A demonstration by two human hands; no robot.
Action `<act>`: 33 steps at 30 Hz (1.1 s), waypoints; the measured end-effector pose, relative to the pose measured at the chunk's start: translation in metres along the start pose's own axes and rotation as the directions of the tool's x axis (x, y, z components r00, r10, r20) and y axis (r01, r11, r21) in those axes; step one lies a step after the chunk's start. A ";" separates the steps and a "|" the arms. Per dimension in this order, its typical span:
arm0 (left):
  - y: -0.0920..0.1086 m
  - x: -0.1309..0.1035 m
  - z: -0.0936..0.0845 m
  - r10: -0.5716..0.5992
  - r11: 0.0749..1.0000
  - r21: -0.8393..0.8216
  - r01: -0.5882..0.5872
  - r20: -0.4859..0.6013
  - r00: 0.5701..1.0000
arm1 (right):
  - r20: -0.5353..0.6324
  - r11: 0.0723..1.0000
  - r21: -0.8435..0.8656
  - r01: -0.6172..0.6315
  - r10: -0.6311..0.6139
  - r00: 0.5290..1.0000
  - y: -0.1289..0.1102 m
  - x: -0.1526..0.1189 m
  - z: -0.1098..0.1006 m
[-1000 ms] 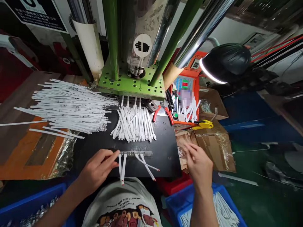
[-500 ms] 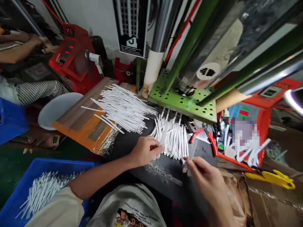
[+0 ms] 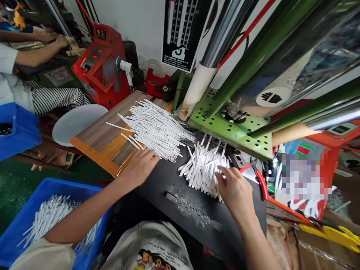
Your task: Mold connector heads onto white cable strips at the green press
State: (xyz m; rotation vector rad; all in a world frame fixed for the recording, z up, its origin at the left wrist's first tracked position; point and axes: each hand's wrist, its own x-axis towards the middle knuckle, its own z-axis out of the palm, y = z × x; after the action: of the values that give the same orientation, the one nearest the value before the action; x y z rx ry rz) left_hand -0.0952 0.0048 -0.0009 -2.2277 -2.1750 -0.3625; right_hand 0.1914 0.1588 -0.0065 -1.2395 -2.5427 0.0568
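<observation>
A large pile of white strips (image 3: 157,129) lies on the wood-patterned board. My left hand (image 3: 143,167) is at the near edge of this pile, fingers curled together, and what they hold, if anything, is hidden. My right hand (image 3: 234,187) touches the right side of a smaller bundle of white strips (image 3: 201,168) on the black table, thumb and forefinger apart. Four strips stick out from under the green perforated plate (image 3: 230,129) behind the bundle. Closer to my body, a narrow metal bar (image 3: 187,206) lies on the table.
Red-handled pliers (image 3: 261,182) lie right of the bundle. A blue bin (image 3: 52,184) of strips is at lower left, with a white basin (image 3: 75,123) above it. Red machines stand left and right. At upper left, another person's hands (image 3: 53,37) are at a machine.
My left hand has moved left, from the small bundle to the large pile. My right hand has shifted up onto the bundle's right side, and the view has turned slightly.
</observation>
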 end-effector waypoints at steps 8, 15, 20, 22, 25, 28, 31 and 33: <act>-0.039 0.021 0.008 0.261 0.956 -0.101 -0.277 -0.145 0.954 | 0.320 0.961 0.054 0.271 -0.274 0.907 -0.113 0.103 0.031; 0.007 0.042 -0.022 0.074 0.755 -0.557 -0.346 -0.452 0.889 | 0.368 0.929 -0.001 0.369 -0.343 0.865 -0.109 0.084 0.013; 0.025 0.028 -0.029 -0.218 0.479 -0.869 -0.125 -0.255 0.942 | 0.268 0.966 -0.117 0.232 -0.194 0.944 -0.056 -0.002 -0.033; 0.035 0.017 -0.020 -0.234 0.472 -0.875 -0.105 -0.239 0.942 | 0.207 0.985 0.055 0.161 -0.169 0.964 -0.038 -0.040 -0.037; 0.057 -0.002 0.004 -0.075 0.622 -0.763 -0.177 -0.282 0.956 | 0.078 0.912 0.403 0.080 -0.122 0.989 -0.030 -0.086 -0.028; 0.082 -0.016 0.027 0.093 0.688 -0.679 -0.254 -0.265 0.960 | 0.012 0.830 0.555 0.059 -0.079 0.997 -0.039 -0.112 -0.011; 0.100 -0.021 0.041 0.219 0.716 -0.637 -0.286 -0.185 0.958 | -0.032 0.836 0.543 0.079 -0.073 0.997 -0.047 -0.121 0.001; 0.104 -0.020 0.041 0.286 0.743 -0.593 -0.310 -0.138 0.948 | -0.053 0.842 0.527 0.114 -0.101 0.993 -0.048 -0.122 0.003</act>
State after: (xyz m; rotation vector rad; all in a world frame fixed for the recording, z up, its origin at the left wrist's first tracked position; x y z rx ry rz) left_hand 0.0144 -0.0119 -0.0283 -2.7812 -1.7882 -1.2365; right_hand 0.2241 0.0342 -0.0322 -0.8658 -2.3300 0.6694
